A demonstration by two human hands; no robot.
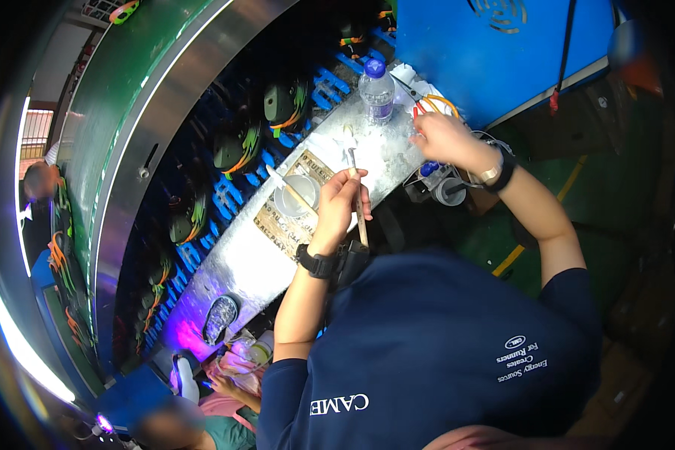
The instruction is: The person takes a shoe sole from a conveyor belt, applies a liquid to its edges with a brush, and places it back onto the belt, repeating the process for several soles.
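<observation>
My left hand (343,201) is closed around the handle of a thin brush (353,159), whose pale tip points away over the white bench (225,276). Beside that hand, a translucent bowl (283,204) stands on a printed board (276,232), with another brush (296,193) lying across it. My right hand (448,140) is at the bench's far right, fingers curled; whatever is in them is too small to make out. Just beyond its fingers lie scissors with orange handles (444,101) and a red-handled tool (418,110). A clear water bottle (377,97) with a purple cap stands nearby.
Black-and-green shoes (236,146) sit on blue racks (225,196) along the bench's far side. A blue machine (517,67) rises at the upper right. One shoe piece (221,319) lies at the bench's left end, near a co-worker's hand (223,384). Cables and a cup (451,192) are below my right hand.
</observation>
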